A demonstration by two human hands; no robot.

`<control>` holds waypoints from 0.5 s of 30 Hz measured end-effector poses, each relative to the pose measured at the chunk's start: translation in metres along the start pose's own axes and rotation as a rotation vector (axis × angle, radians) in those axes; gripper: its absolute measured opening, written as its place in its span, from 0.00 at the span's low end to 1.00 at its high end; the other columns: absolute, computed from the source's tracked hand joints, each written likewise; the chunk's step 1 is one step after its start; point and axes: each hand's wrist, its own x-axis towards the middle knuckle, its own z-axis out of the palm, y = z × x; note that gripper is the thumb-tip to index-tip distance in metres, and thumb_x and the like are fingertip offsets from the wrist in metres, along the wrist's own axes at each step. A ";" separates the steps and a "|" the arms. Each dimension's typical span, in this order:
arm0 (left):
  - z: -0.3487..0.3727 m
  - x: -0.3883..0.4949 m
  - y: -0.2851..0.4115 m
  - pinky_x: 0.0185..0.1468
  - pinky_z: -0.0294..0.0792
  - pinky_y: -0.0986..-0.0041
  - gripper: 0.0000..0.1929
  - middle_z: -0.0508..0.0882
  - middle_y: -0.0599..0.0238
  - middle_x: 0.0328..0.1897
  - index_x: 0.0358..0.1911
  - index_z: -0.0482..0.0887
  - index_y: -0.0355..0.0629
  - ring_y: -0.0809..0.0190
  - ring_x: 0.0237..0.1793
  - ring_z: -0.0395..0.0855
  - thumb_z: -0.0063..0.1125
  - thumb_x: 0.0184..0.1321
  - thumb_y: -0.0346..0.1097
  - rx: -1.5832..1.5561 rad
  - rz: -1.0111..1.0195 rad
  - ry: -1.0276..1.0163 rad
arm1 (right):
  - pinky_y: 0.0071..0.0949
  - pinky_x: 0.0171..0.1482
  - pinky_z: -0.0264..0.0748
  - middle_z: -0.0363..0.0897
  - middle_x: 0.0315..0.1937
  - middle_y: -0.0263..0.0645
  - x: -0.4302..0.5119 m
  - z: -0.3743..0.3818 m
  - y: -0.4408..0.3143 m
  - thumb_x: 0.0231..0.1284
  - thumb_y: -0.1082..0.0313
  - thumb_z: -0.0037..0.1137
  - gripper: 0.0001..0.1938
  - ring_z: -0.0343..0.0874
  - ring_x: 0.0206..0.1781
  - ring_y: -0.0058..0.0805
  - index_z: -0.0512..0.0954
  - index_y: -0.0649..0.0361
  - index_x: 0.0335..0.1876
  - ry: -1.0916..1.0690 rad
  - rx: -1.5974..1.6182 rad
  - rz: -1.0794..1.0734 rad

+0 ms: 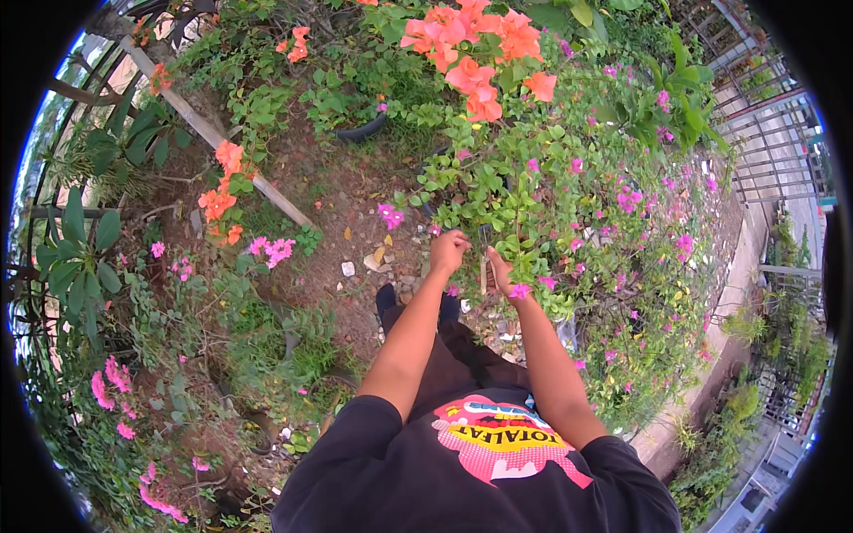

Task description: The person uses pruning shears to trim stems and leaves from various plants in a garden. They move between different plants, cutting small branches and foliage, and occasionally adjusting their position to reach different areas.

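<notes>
My left hand (450, 252) is beside the lower leaves of a bougainvillea bush (476, 183), its fingers curled together. Whether a thin stem lies between the fingertips is too small to make out. Just right of it, my right hand (501, 272) grips a slim hand tool, apparently pruning shears (484, 256). The tool's dark metal end points away from me, up into the leaves. Leafy shoots with magenta bracts partly cover my right hand. A pink bract cluster (390, 215) hangs out to the left of the bush.
Orange bougainvillea bracts (473, 60) rise at the far side. A wooden pole (220, 140) slants on the left. Dark plant pots (360, 130) stand among the plants. Stones (374, 262) litter the soil by my feet. A metal fence (766, 146) and concrete kerb (726, 333) run along the right.
</notes>
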 end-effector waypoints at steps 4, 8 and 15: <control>0.012 0.000 -0.002 0.46 0.79 0.71 0.08 0.93 0.64 0.39 0.45 0.88 0.42 0.63 0.40 0.91 0.67 0.62 0.31 -0.020 -0.033 -0.059 | 0.35 0.29 0.80 0.84 0.34 0.42 0.009 -0.005 0.003 0.68 0.30 0.51 0.36 0.81 0.32 0.32 0.77 0.63 0.56 -0.015 0.110 0.047; 0.000 0.008 -0.022 0.46 0.78 0.72 0.08 0.93 0.66 0.39 0.45 0.88 0.42 0.65 0.41 0.91 0.67 0.63 0.32 -0.043 -0.068 -0.059 | 0.35 0.34 0.73 0.85 0.39 0.47 -0.007 0.005 -0.039 0.66 0.23 0.43 0.41 0.81 0.36 0.36 0.74 0.63 0.56 -0.231 0.154 0.151; -0.005 0.003 0.005 0.47 0.78 0.74 0.08 0.93 0.67 0.41 0.45 0.88 0.43 0.67 0.42 0.91 0.67 0.64 0.33 0.037 -0.058 -0.099 | 0.33 0.32 0.70 0.85 0.37 0.43 -0.001 0.001 -0.058 0.67 0.23 0.37 0.40 0.79 0.34 0.35 0.76 0.61 0.49 -0.238 0.189 0.202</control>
